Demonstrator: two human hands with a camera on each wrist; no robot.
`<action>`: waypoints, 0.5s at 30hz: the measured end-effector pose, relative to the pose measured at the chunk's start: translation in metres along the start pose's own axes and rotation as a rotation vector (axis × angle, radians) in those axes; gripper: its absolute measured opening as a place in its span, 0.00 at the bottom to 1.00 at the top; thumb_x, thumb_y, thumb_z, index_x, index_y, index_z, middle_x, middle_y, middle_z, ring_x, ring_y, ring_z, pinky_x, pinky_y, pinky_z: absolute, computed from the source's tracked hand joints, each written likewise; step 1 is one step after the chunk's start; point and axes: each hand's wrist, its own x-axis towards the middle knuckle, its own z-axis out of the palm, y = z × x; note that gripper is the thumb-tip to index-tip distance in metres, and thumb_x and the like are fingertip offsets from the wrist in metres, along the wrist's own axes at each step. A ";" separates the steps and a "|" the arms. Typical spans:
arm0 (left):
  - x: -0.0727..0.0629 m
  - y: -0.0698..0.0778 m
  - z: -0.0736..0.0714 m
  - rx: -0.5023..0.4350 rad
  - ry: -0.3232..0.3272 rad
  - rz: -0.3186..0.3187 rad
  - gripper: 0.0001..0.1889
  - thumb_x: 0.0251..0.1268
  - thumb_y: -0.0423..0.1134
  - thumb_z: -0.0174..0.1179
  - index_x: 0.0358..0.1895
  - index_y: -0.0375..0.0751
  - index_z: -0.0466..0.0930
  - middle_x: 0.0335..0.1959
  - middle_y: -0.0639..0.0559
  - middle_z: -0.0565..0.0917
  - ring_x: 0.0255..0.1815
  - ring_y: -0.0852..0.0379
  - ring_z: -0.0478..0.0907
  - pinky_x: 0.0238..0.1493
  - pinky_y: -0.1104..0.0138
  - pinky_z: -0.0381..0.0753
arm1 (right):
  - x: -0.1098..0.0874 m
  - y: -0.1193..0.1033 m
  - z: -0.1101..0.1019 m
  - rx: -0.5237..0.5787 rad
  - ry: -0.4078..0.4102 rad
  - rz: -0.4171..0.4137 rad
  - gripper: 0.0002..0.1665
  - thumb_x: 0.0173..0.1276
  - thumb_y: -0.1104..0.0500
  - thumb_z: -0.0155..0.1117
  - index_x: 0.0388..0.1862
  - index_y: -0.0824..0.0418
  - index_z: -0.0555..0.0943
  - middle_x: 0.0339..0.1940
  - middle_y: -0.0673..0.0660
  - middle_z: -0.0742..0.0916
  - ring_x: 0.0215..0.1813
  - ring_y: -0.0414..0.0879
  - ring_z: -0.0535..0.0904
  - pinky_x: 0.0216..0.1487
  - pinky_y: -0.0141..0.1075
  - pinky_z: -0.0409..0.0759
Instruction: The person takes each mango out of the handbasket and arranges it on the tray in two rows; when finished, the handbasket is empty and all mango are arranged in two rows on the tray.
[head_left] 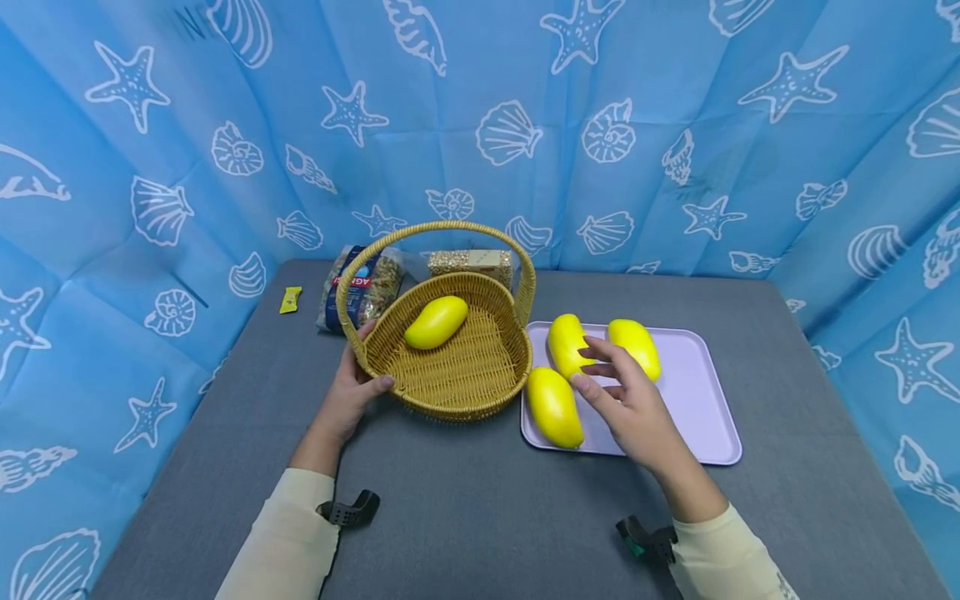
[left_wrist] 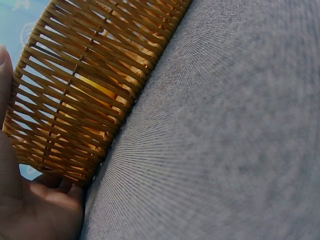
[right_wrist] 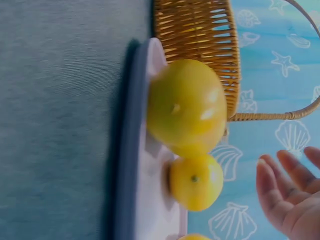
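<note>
Mangoes point(head_left: 555, 408), three of them, lie on the pale purple tray point(head_left: 697, 392) at centre right of the head view, and a fourth mango point(head_left: 437, 322) lies inside the wicker basket point(head_left: 459, 410) near the middle of the frame. The right hand point(head_left: 626, 404) hangs over the tray with fingers apart and loosely bent, grasping nothing; at the lower right of the right wrist view it shows apart from the fruit. The left hand point(head_left: 348, 392) grips the basket's left side, thumb at the front and fingers round behind.

Each fruit looks smooth, glossy and firm, so it would probably slide a little under dry fingertips and could roll on its rounded belly. Weight is hard to judge: real fruit would feel solid, an imitation light. The thick middle seems the best place to hold, thumb on one side and fingers on the other, rather than the narrower ends. The two on the tray's left leave little finger room between them; the upper right one has more bare tray on its right. The basket is likely light and fairly stiff, its weave giving slightly; its arched handle point(head_left: 450, 226) would suit lifting.
</note>
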 end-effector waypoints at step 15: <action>0.001 -0.004 -0.004 -0.005 -0.009 0.004 0.47 0.78 0.21 0.61 0.91 0.49 0.47 0.87 0.44 0.56 0.78 0.36 0.64 0.66 0.65 0.76 | 0.023 -0.021 0.006 0.527 -0.173 -0.208 0.39 0.93 0.41 0.37 0.86 0.68 0.60 0.76 0.73 0.72 0.74 0.71 0.70 0.66 0.46 0.78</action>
